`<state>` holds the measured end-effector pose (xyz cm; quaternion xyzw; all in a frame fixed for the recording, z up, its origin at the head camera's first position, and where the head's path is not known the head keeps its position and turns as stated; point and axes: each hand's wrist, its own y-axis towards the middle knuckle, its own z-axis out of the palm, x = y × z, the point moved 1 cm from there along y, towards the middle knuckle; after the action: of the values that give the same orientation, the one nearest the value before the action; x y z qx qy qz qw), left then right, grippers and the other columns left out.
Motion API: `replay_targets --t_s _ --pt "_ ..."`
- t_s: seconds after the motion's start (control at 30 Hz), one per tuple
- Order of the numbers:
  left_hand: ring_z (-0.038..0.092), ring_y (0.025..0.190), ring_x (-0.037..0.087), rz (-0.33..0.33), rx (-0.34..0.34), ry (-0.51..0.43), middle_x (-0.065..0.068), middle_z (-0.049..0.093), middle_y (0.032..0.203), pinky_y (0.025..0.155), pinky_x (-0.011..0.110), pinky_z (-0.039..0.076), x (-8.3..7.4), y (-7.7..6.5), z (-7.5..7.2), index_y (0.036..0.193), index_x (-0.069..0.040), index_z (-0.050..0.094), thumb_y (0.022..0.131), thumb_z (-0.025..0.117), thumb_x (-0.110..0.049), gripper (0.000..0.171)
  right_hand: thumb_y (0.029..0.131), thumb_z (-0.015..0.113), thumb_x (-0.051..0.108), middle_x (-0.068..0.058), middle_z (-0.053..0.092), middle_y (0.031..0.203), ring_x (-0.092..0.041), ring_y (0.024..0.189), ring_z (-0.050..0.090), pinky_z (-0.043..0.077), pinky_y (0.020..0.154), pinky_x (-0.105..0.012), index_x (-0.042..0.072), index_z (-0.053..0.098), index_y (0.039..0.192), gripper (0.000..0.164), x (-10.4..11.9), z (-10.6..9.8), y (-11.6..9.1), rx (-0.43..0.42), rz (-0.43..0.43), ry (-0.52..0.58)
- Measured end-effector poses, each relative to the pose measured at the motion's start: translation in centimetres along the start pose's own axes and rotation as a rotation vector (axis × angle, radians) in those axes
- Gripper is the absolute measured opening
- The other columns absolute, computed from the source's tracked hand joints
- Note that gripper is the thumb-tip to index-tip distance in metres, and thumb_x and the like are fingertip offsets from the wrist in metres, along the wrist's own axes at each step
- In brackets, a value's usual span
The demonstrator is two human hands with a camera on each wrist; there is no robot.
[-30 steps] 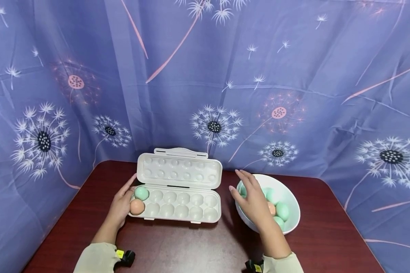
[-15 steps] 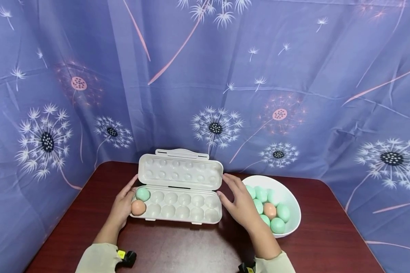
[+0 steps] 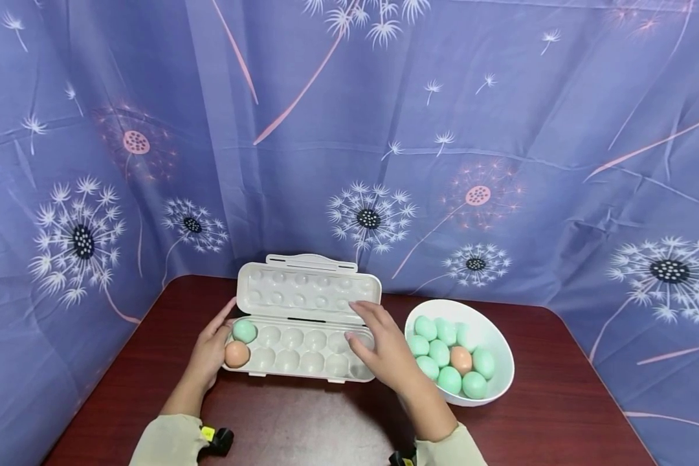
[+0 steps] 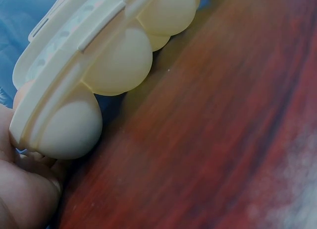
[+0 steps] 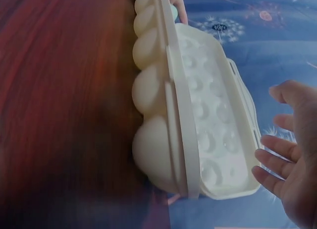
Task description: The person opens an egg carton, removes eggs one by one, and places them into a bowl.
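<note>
A white plastic egg carton [image 3: 294, 373] lies with its lid [image 3: 309, 288] raised at the back. In its leftmost cups sit a green egg [image 3: 244, 331] and, nearer me, a brown egg [image 3: 236, 354]. My left hand [image 3: 206, 355] grips the carton's left end; the left wrist view has its fingers [image 4: 37, 162] reaching beneath the rim. Over the right end hovers my right hand [image 3: 387, 353], its fingers spread with nothing in them, as the right wrist view confirms. It hides some of the rightmost cups.
To the right of the carton stands a white bowl [image 3: 505, 362] with several green eggs [image 3: 439, 353] and one brown egg [image 3: 461, 360]. Both rest on a dark red wooden table [image 3: 303, 421]. A blue dandelion-print curtain [image 3: 291, 194] hangs right behind and at the sides.
My right hand has moved left from over the bowl to the carton's right end, uncovering the eggs in the bowl. My left hand stays on the carton.
</note>
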<state>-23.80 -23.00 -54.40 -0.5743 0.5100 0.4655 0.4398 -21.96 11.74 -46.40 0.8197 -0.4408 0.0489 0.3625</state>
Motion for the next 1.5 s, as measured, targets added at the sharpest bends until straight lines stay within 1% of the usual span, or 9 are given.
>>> replay_targets --t_s 0.3,0.53,0.83,1.1,1.17,1.3,1.33,1.4,1.5 --pt "0.048 0.11 -0.009 0.003 0.004 -0.008 0.012 0.052 0.142 0.093 0.007 0.033 0.0 0.1 -0.1 0.151 -0.041 0.028 0.104 0.031 -0.016 0.053 0.09 0.066 0.035 0.001 0.054 0.135 -0.018 0.124 0.054 0.045 0.102 -0.038 0.02 0.051 0.14 0.054 1.8 1.1 1.0 0.042 -0.039 -0.002" --pt "0.046 0.119 0.001 -0.025 0.001 0.026 0.009 0.052 0.143 0.103 0.024 0.03 -0.1 0.1 -0.1 0.151 -0.04 0.027 0.105 0.031 -0.019 0.051 0.092 0.062 0.04 0.004 0.053 0.136 -0.014 0.125 0.053 0.045 0.103 -0.034 0.021 0.05 0.141 0.054 3.2 2.4 1.8 0.107 -0.045 0.012" --pt "0.042 0.129 0.012 -0.02 0.002 0.019 0.007 0.051 0.144 0.106 0.028 0.028 0.0 0.3 -0.1 0.151 -0.04 0.028 0.105 0.032 -0.019 0.051 0.091 0.064 0.036 0.003 0.054 0.133 -0.014 0.125 0.053 0.043 0.106 -0.032 0.02 0.05 0.14 0.054 4.6 4.7 2.7 0.135 -0.094 0.041" --pt "0.045 0.12 0.001 -0.021 0.0 0.018 0.007 0.052 0.143 0.1 0.017 0.03 0.0 0.3 0.0 0.15 -0.042 0.029 0.105 0.032 -0.02 0.051 0.091 0.064 0.037 0.0 0.055 0.132 -0.017 0.125 0.053 0.043 0.105 -0.034 0.018 0.049 0.141 0.055 6.5 6.6 3.2 0.194 -0.119 0.042" --pt "0.045 0.121 0.003 -0.027 -0.004 0.015 0.007 0.052 0.143 0.099 0.016 0.031 0.0 0.3 0.0 0.15 -0.043 0.029 0.105 0.033 -0.02 0.051 0.091 0.063 0.037 0.0 0.055 0.132 -0.016 0.123 0.054 0.044 0.105 -0.033 0.019 0.048 0.142 0.055 7.0 7.1 3.3 0.207 -0.126 0.039" --pt "0.042 0.128 0.013 -0.037 -0.007 0.011 0.006 0.05 0.145 0.1 0.017 0.031 -0.2 0.3 0.0 0.148 -0.046 0.03 0.104 0.034 -0.022 0.05 0.09 0.064 0.038 0.001 0.057 0.129 -0.015 0.119 0.057 0.046 0.101 -0.031 0.021 0.049 0.141 0.056 7.8 8.1 3.5 0.21 -0.147 0.018" --pt "0.043 0.127 0.012 -0.038 -0.007 0.01 0.007 0.05 0.145 0.099 0.017 0.032 -0.2 0.3 -0.1 0.148 -0.047 0.03 0.104 0.034 -0.022 0.05 0.09 0.065 0.039 0.001 0.057 0.128 -0.015 0.118 0.058 0.047 0.101 -0.03 0.021 0.05 0.14 0.056 8.1 8.3 3.5 0.211 -0.156 0.006" --pt "0.045 0.124 0.009 -0.035 -0.004 0.011 0.007 0.05 0.144 0.098 0.016 0.033 -0.1 0.3 -0.1 0.148 -0.046 0.03 0.104 0.034 -0.021 0.05 0.09 0.066 0.039 0.001 0.058 0.127 -0.014 0.116 0.058 0.047 0.1 -0.028 0.02 0.051 0.139 0.055 8.5 8.8 3.7 0.214 -0.177 -0.008" --pt "0.049 0.114 -0.001 -0.032 -0.002 0.012 0.009 0.051 0.143 0.092 0.014 0.038 -0.1 0.2 -0.1 0.148 -0.046 0.03 0.105 0.033 -0.021 0.051 0.09 0.065 0.04 0.002 0.058 0.126 -0.013 0.116 0.058 0.046 0.1 -0.026 0.02 0.052 0.138 0.054 9.0 9.6 3.7 0.243 -0.195 -0.035"
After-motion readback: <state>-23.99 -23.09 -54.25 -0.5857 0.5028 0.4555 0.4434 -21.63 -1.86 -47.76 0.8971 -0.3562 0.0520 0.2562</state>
